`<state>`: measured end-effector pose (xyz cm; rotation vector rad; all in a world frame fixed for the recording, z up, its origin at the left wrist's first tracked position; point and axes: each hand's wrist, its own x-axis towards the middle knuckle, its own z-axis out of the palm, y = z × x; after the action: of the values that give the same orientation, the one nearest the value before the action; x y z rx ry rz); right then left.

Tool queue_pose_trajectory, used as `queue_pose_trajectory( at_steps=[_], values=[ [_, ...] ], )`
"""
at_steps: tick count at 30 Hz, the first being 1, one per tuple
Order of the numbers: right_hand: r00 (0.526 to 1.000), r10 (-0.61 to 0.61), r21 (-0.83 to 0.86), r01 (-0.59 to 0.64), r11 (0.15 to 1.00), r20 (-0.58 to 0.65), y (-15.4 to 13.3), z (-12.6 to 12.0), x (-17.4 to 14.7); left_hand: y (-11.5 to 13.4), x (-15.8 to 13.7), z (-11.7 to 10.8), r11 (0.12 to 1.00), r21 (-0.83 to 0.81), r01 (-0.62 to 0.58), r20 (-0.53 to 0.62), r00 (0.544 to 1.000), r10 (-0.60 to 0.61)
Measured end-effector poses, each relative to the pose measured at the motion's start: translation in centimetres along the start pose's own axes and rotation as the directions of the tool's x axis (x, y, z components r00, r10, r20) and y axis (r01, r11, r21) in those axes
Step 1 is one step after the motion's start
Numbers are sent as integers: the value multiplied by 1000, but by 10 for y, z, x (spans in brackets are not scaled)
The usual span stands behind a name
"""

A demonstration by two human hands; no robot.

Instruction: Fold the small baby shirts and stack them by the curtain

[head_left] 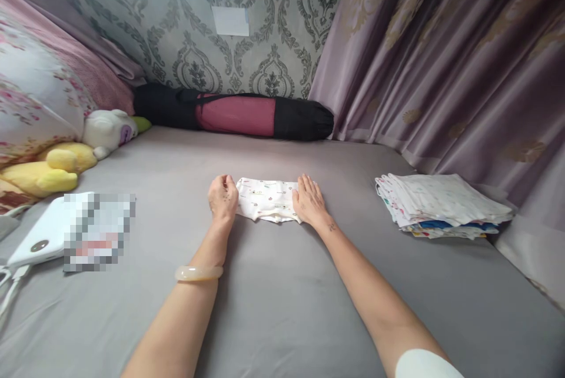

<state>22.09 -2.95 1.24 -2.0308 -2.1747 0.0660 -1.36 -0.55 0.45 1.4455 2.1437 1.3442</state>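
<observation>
A small white garment (266, 198) with a fine coloured print lies folded flat on the grey bed sheet (273, 284). Its exact kind is hard to tell in this folded state. At its left edge, my left hand (223, 196) is closed with curled fingers, gripping the cloth there; the fingertips are partly hidden. My right hand (310, 198) rests flat on the right end of the garment, fingers stretched out. The garment's lower edge is slightly uneven and faces me.
To the right sits a stack of folded clothes (445, 198). A long black and red bag (236, 114) lies along the patterned wall. On the left are plush toys (108, 131), a white device (50, 231) with a cable, and a blurred packet (101, 234). Curtains (397, 60) hang at right.
</observation>
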Motion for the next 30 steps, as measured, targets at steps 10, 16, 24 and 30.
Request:
queue_pose_trajectory(
  at_steps=[10,16,24,30],
  values=[
    [998,24,2,-24,1000,55,-1,6,-1,-19,9,10,913,-360,193,-9,978,-210],
    [996,43,-3,-43,999,73,-5,2,-1,-20,10,14,845,-480,236,17,965,-260],
    [997,-36,96,29,995,74,-37,4,6,-10,8,10,745,-589,314,58,936,-348],
    [997,-53,127,45,991,60,-45,10,7,-7,7,9,737,-592,328,81,933,-350]
  ],
)
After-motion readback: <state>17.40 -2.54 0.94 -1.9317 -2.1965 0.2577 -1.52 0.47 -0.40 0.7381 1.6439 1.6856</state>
